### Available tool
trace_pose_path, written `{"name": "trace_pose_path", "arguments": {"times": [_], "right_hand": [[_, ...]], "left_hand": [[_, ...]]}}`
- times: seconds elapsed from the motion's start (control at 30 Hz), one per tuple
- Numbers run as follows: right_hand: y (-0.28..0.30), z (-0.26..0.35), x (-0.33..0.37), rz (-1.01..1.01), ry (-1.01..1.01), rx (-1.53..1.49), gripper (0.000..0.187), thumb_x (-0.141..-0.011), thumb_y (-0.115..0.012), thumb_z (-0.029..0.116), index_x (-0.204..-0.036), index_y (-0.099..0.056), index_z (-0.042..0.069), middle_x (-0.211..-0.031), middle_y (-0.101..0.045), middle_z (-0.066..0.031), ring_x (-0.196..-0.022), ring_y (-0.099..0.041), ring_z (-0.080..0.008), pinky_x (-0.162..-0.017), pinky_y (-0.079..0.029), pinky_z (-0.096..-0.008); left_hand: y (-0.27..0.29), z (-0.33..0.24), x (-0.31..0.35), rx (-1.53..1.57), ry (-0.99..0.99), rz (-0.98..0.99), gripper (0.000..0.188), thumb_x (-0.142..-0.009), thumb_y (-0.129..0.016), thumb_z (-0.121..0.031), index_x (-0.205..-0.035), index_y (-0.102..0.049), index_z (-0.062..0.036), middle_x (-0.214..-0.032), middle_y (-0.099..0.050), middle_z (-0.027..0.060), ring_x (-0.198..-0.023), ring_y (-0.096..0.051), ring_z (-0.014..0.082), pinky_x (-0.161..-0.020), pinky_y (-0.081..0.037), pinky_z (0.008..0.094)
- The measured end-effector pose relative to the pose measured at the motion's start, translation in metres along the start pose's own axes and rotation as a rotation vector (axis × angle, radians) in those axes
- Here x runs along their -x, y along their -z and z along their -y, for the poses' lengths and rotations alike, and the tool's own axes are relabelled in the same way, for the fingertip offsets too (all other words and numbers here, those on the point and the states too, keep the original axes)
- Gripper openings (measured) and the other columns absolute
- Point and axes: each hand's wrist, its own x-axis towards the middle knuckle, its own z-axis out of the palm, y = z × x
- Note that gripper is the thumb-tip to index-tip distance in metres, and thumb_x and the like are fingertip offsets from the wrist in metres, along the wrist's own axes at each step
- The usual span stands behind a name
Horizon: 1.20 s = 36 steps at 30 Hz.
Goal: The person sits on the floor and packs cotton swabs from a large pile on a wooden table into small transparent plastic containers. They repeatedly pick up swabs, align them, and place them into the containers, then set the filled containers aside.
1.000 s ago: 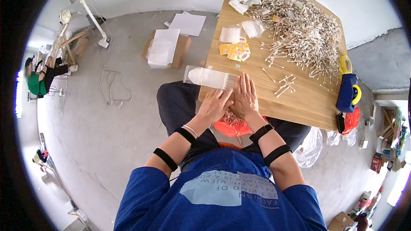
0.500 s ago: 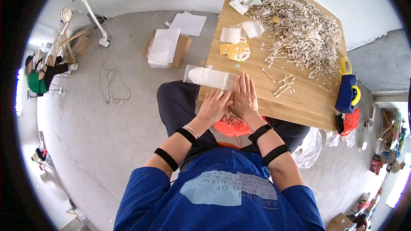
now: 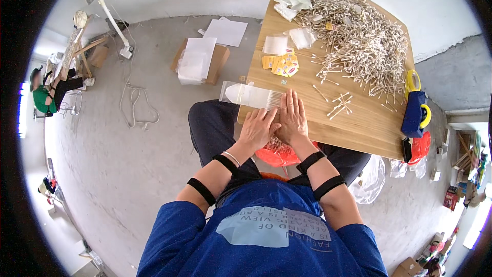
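Observation:
A flat clear plastic bag lies across the table's near left edge, with a white insert and a row of cotton swabs showing in it. My left hand rests on the right end of the swabs, its fingers stretched and slightly apart. Beside it, my right hand lies flat with fingers extended, thumb side against the left hand. The end of the bag under my hands is hidden. Below them, in my lap, a red bag holds more swabs. Several loose swabs lie right of my right hand.
A large heap of cotton swabs covers the wooden table's far right. Yellow labels and clear packets lie left of it. A blue tape dispenser stands at the right edge. A cardboard box with white sheets is on the floor.
My hands stay almost in place at the end of the bag. The left fingers and thumb have shifted slightly. The rest looks the same.

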Motion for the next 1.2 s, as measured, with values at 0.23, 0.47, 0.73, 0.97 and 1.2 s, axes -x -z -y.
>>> {"name": "trace_pose_path", "arguments": {"times": [0.23,0.47,0.73,0.97,1.2], "right_hand": [[0.003,0.002,0.001,-0.026,0.002,-0.014,0.08,-0.087,-0.051,0.036,-0.148,-0.02,-0.005,-0.158,-0.01,-0.0221,-0.148,-0.008,-0.0336,-0.121,-0.01,-0.0431],[-0.004,0.001,-0.001,-0.068,0.0,-0.046,0.079,-0.088,-0.049,0.036,-0.148,-0.02,-0.005,-0.158,-0.009,-0.0222,-0.148,-0.008,-0.0335,-0.121,-0.01,-0.0433],[-0.006,0.001,0.0,-0.097,0.003,-0.072,0.077,-0.088,-0.047,0.036,-0.147,-0.022,-0.005,-0.158,-0.012,-0.023,-0.148,-0.009,-0.034,-0.12,-0.01,-0.0438],[-0.01,0.0,0.0,-0.15,0.018,-0.109,0.074,-0.089,-0.046,0.036,-0.146,-0.024,-0.006,-0.157,-0.014,-0.0242,-0.147,-0.011,-0.0355,-0.12,-0.011,-0.0447],[-0.013,-0.001,-0.001,-0.17,0.019,-0.12,0.074,-0.089,-0.046,0.038,-0.146,-0.026,-0.006,-0.156,-0.017,-0.0248,-0.147,-0.013,-0.0358,-0.12,-0.011,-0.0452]], "left_hand": [[0.005,-0.002,-0.004,0.032,0.005,-0.02,0.054,-0.094,-0.052,-0.041,-0.135,-0.048,-0.007,-0.102,-0.058,0.0136,-0.097,-0.057,0.0316,-0.085,-0.044,0.0436],[0.003,-0.004,-0.008,-0.001,0.006,-0.048,0.055,-0.092,-0.054,-0.042,-0.134,-0.049,-0.0069,-0.097,-0.059,0.0122,-0.091,-0.058,0.0298,-0.082,-0.044,0.043],[0.009,-0.005,-0.015,0.054,0.045,-0.016,0.06,-0.094,-0.052,-0.044,-0.139,-0.043,-0.0051,-0.099,-0.061,0.0168,-0.09,-0.061,0.0345,-0.082,-0.048,0.0444],[0.009,-0.005,-0.018,0.01,0.029,-0.007,0.059,-0.094,-0.053,-0.043,-0.137,-0.046,-0.0037,-0.095,-0.062,0.0167,-0.088,-0.063,0.0345,-0.081,-0.05,0.0441],[0.005,-0.002,-0.021,0.071,0.068,-0.013,0.056,-0.094,-0.053,-0.042,-0.137,-0.046,-0.0062,-0.1,-0.065,0.0177,-0.09,-0.065,0.035,-0.08,-0.051,0.044]]}}
